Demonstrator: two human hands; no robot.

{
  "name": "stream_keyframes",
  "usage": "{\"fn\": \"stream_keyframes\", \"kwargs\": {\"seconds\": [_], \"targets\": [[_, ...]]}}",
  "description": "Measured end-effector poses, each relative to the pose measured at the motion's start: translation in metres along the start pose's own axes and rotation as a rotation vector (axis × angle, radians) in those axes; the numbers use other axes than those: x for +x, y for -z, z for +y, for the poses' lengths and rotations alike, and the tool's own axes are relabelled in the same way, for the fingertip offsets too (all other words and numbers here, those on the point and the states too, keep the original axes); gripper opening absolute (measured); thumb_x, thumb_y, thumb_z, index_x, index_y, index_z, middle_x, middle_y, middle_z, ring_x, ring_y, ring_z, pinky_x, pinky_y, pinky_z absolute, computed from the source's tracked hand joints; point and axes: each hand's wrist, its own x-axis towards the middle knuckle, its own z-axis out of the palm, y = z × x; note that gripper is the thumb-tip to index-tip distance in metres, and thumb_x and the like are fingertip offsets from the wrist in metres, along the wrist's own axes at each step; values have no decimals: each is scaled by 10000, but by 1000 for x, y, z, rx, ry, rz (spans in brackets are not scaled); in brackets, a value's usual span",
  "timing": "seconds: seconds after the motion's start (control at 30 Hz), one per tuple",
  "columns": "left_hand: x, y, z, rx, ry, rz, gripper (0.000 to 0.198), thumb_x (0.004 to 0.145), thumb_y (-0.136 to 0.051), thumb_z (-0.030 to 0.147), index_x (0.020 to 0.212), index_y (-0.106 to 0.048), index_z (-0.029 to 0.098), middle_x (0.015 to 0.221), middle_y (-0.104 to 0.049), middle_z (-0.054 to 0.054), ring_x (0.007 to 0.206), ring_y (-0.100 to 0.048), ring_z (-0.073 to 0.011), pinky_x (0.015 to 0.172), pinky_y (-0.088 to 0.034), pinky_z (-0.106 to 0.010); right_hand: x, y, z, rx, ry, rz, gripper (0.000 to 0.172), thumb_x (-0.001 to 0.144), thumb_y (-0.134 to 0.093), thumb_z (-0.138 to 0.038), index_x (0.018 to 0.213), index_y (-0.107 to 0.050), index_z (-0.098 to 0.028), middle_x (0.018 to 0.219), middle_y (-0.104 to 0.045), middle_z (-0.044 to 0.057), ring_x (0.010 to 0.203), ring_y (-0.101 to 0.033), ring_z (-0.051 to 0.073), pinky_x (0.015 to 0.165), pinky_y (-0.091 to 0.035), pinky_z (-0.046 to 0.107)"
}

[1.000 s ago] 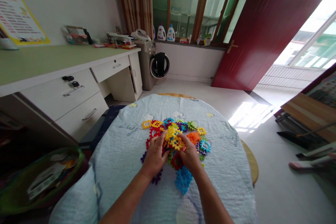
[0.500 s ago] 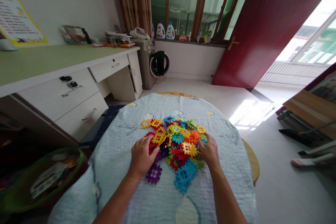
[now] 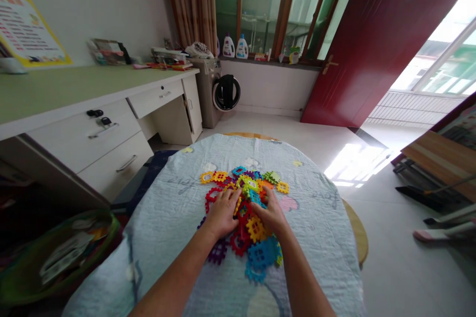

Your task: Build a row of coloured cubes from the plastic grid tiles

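A heap of colourful plastic interlocking blocks (image 3: 243, 213) with toothed edges and window-like openings lies in the middle of the cloth. My left hand (image 3: 223, 213) rests on the heap's left side, over red and yellow pieces, fingers stretched forward. On the right, my right hand (image 3: 273, 214) touches the pieces with thumb and fingers apart, near orange and blue ones. Between the hands sit red blocks and a yellow block (image 3: 256, 228). Toward me lie a blue block (image 3: 262, 253) and a purple block (image 3: 217, 252). Some pieces under both palms are hidden.
A pale blue patterned cloth (image 3: 178, 237) covers the round table, whose wooden edge (image 3: 355, 233) shows at right. Left are a desk (image 3: 92, 84) with drawers and a green basket (image 3: 74, 257). A washing machine (image 3: 211, 89) with its door ajar and a red door (image 3: 353, 44) stand beyond.
Both hands have moved inward, drawing closer together across the heap. Several blocks between them have shifted or been pushed toward the middle, and the blue block near me has turned.
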Motion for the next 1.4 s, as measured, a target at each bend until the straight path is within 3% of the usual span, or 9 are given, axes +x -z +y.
{"fn": "stream_keyframes", "kwargs": {"seconds": [0.23, 0.43, 0.57, 0.77, 0.87, 1.0, 1.17, 1.27, 1.4], "targets": [[-3, -9, 2, -234, -23, 57, 757, 696, -548, 146, 1429, -370, 209, 1412, -509, -112, 1309, -464, -249, 1114, -366, -464, -1, -14, -11, 420, 5, -155, 668, 784, -598, -432, 1390, -420, -214, 1044, -650, 57, 907, -638, 200, 784, -533, 335], [-4, 6, 14, -372, 2, 283, 509, 852, -505, 255, 1357, -448, 216, 1344, -562, -111, 1253, -520, -243, 1081, -408, -475, 1, -3, -36, 606, 46, -298, 565, 780, -620, -407, 1310, -512, -244, 909, -654, 24, 794, -632, 170, 700, -513, 282], [-17, 19, 7, -431, 90, 374, 468, 897, -509, 347, 1348, -436, 245, 1336, -558, -101, 1247, -523, -234, 1081, -412, -459, 20, 17, -56, 425, 199, -461, 434, 786, -630, -424, 1182, -631, -246, 993, -670, 23, 805, -621, 155, 716, -500, 275], [-63, 15, -19, -243, 132, 353, 774, 786, -635, 522, 1444, -329, 254, 1431, -419, -131, 1354, -379, -308, 1113, -347, -529, 90, 14, -65, -77, 102, -85, 325, 844, -520, -319, 1090, -666, -164, 1029, -695, 75, 924, -632, 186, 857, -473, 318], [-94, -2, -20, -111, 118, 304, 1042, 620, -725, 639, 1486, -276, 273, 1520, -289, -156, 1400, -277, -396, 1102, -316, -596, 120, -1, -63, -350, 37, -93, 516, 821, -570, -386, 1276, -564, -142, 1230, -635, 150, 1148, -571, 271, 983, -408, 412], [-122, -30, -6, 18, 117, 161, 1306, 350, -834, 616, 1494, -262, 356, 1603, -129, -126, 1422, -133, -509, 1065, -268, -681, 131, -26, -56, -569, 16, -270, 884, 694, -688, -564, 1418, -409, -143, 1348, -543, 211, 1292, -448, 372, 1064, -274, 562], [-119, -47, 5, 103, 173, 129, 1141, 468, -812, 527, 1480, -315, 352, 1598, -179, -121, 1433, -118, -486, 1075, -208, -686, 120, -38, -55, -518, 101, -378, 791, 617, -761, -506, 1306, -527, -196, 1215, -625, 165, 1189, -524, 354, 1003, -341, 543], [-104, -47, 5, 131, 189, 174, 1010, 556, -782, 498, 1461, -367, 329, 1579, -226, -114, 1419, -182, -441, 1094, -223, -624, 112, -31, -57, -448, 138, -422, 679, 627, -765, -414, 1241, -575, -193, 1068, -672, 105, 1021, -600, 274, 885, -442, 391], [-86, -43, 5, 130, 188, 254, 928, 641, -729, 567, 1457, -382, 294, 1546, -272, -131, 1371, -280, -400, 1079, -267, -576, 100, -14, -53, -268, 153, -477, 612, 671, -737, -347, 1233, -558, -187, 904, -667, 22, 797, -607, 162, 718, -464, 263]]}}
